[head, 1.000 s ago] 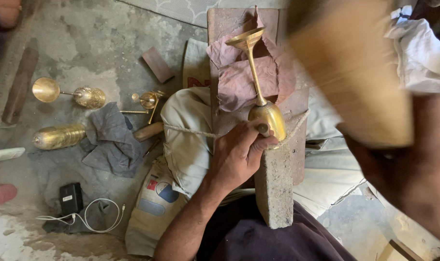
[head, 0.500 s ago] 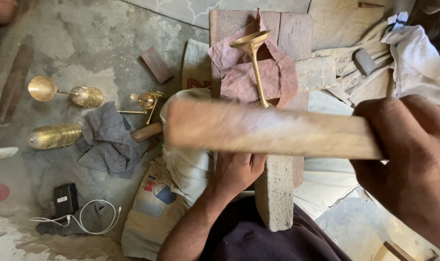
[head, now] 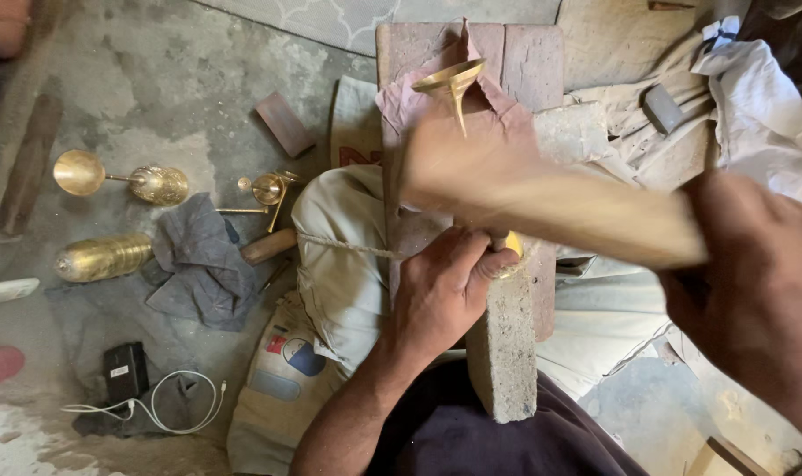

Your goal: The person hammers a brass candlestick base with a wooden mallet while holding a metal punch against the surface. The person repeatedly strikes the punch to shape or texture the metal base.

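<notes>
A person's left hand [head: 445,295] grips the lower end of a slim brass goblet-shaped piece [head: 454,84] lying on a stone block [head: 502,353]. The right hand [head: 753,300] holds a wooden mallet [head: 542,194], blurred, apparently just above the block. Left of the block on the concrete floor lie a grey cloth [head: 198,264], more brass pieces [head: 123,181] and a black charger [head: 126,372].

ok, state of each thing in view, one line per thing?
left hand: closed around the bulb end of the brass goblet piece
brass goblet piece: lying along the block, cup end away from the person
right hand: gripping the wooden mallet
wooden mallet: motion-blurred above the goblet stem
stone block: lying flat under the work
grey cloth: crumpled on the floor
</notes>
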